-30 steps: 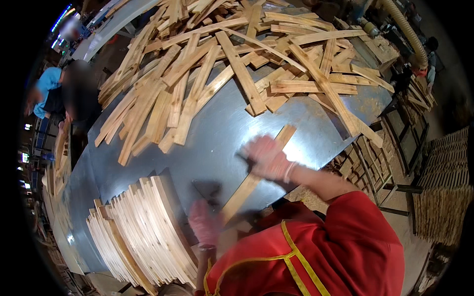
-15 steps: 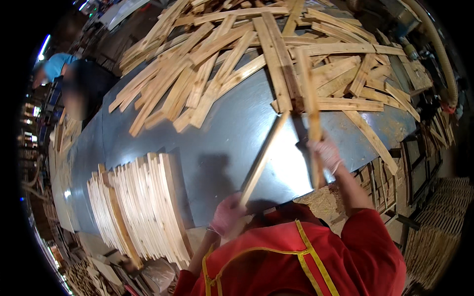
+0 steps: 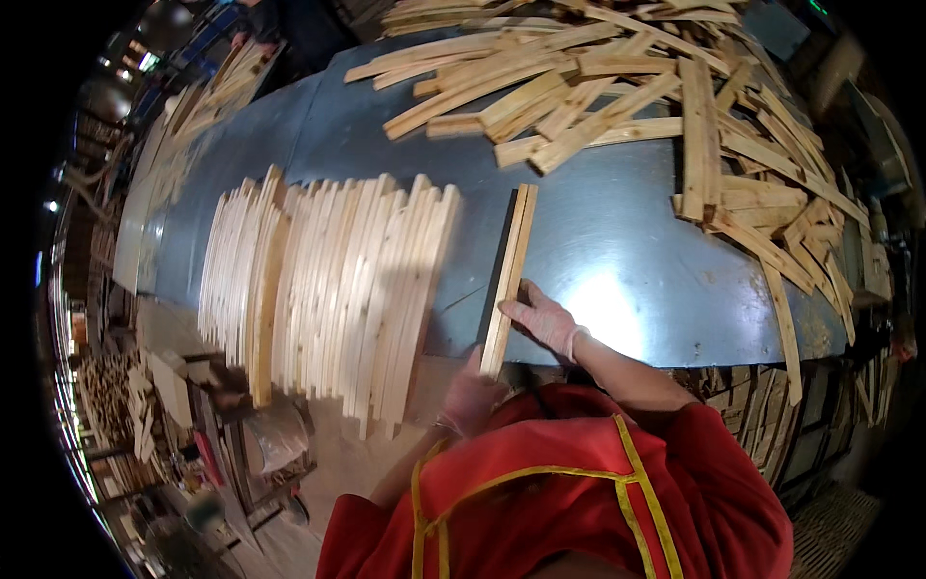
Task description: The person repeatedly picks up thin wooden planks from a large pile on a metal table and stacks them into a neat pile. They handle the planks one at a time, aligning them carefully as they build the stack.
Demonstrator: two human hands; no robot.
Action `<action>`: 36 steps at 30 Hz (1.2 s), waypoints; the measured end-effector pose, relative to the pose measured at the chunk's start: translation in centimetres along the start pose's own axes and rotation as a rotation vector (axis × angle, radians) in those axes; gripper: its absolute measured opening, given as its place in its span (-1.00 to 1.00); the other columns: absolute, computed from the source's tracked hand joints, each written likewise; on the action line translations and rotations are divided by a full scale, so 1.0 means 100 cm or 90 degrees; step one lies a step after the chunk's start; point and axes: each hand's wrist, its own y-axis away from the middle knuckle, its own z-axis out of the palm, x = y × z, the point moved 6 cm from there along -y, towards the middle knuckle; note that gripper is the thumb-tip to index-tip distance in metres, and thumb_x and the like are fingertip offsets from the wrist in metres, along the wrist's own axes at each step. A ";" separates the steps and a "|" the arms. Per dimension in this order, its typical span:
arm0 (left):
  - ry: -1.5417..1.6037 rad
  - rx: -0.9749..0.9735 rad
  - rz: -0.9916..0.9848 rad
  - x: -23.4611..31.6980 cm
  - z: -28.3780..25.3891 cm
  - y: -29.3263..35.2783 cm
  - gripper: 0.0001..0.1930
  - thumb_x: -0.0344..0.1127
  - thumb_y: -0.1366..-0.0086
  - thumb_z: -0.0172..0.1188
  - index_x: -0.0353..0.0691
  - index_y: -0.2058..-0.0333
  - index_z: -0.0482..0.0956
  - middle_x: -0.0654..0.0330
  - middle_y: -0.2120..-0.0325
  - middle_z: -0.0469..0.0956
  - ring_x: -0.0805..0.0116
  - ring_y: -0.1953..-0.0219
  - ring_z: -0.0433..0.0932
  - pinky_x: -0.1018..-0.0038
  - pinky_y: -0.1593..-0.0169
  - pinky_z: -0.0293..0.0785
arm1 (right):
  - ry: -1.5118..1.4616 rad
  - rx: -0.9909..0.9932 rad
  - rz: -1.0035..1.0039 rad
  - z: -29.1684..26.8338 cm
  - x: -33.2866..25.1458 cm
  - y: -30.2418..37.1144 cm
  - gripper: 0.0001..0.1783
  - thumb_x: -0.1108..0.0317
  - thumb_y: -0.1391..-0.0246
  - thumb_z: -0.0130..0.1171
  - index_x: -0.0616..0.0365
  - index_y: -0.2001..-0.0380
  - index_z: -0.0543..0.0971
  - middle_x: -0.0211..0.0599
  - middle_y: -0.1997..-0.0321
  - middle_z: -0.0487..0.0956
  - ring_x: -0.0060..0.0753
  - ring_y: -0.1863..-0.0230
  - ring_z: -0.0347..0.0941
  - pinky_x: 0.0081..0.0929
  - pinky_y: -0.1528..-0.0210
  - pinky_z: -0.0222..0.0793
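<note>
Two narrow wooden strips [image 3: 509,275] lie side by side, pressed together, upright in front of me at the table's near edge. My left hand [image 3: 472,394], in a pale translucent glove, is closed around their near end. Gloved as well, my right hand [image 3: 545,321] grips them from the right, with its thumb across the top and the other fingers partly hidden. To the left stands a long row of pale wooden strips [image 3: 357,289], packed edge to edge, their near ends jutting past the table edge.
The grey metal table [image 3: 617,222] runs across the view. A loose pile of wooden strips [image 3: 579,87] covers its far side and right; one strip [image 3: 783,328] overhangs the near edge. A person [image 3: 265,24] stands at the far left. A cart frame [image 3: 251,473] sits below.
My right hand has brought its strip leftward and down against the left hand's strip; both hands now hold the pair. The view has swung left, so the row appears nearer the middle.
</note>
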 end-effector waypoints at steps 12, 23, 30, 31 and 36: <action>-0.453 0.399 0.445 0.073 -0.034 0.015 -0.17 -0.06 -0.07 0.43 -0.23 -0.31 0.41 -0.04 -0.25 0.42 -0.17 -0.29 0.38 -0.14 -0.33 0.30 | 0.204 -0.195 -0.083 0.067 -0.065 -0.076 -0.18 0.03 -0.08 0.27 0.39 -0.30 0.45 0.29 -0.13 0.64 0.12 -0.16 0.59 -0.16 -0.23 0.44; -0.567 0.369 0.340 0.051 0.013 -0.078 -0.13 0.13 -0.16 0.37 -0.22 -0.35 0.34 -0.10 -0.34 0.33 -0.20 -0.44 0.22 -0.19 -0.45 0.09 | 0.565 0.641 0.166 -0.395 -0.048 -0.057 0.04 -0.27 0.06 0.35 0.15 -0.38 0.36 0.08 -0.32 0.48 0.07 -0.36 0.40 -0.04 -0.36 0.32; -0.613 0.262 0.197 0.030 0.012 -0.092 -0.05 0.22 -0.21 0.29 -0.12 -0.48 0.27 -0.04 -0.53 0.19 -0.20 -0.58 0.06 -0.28 -0.48 0.01 | 0.685 0.605 0.157 -0.366 0.003 -0.071 -0.06 -0.37 -0.05 0.29 0.02 -0.33 0.45 -0.02 -0.42 0.37 0.09 -0.46 0.24 0.57 -0.46 -0.17; -0.610 0.262 0.180 0.024 0.014 -0.096 -0.04 0.19 -0.18 0.31 -0.14 -0.47 0.27 -0.04 -0.51 0.21 -0.25 -0.56 0.07 -0.30 -0.47 0.01 | 0.720 0.552 0.120 -0.356 0.002 -0.067 -0.17 -0.34 -0.12 0.26 0.01 -0.26 0.52 -0.05 -0.39 0.39 0.05 -0.45 0.26 0.53 -0.47 -0.13; -0.662 0.360 0.264 0.031 0.020 -0.096 -0.03 0.21 -0.08 0.33 -0.22 -0.39 0.32 -0.07 -0.43 0.25 -0.25 -0.48 0.17 -0.29 -0.46 0.06 | 0.753 0.296 0.103 -0.337 0.023 -0.031 -0.39 -0.05 -0.19 0.24 -0.09 -0.27 0.55 -0.19 -0.35 0.51 -0.05 -0.43 0.35 0.31 -0.44 0.14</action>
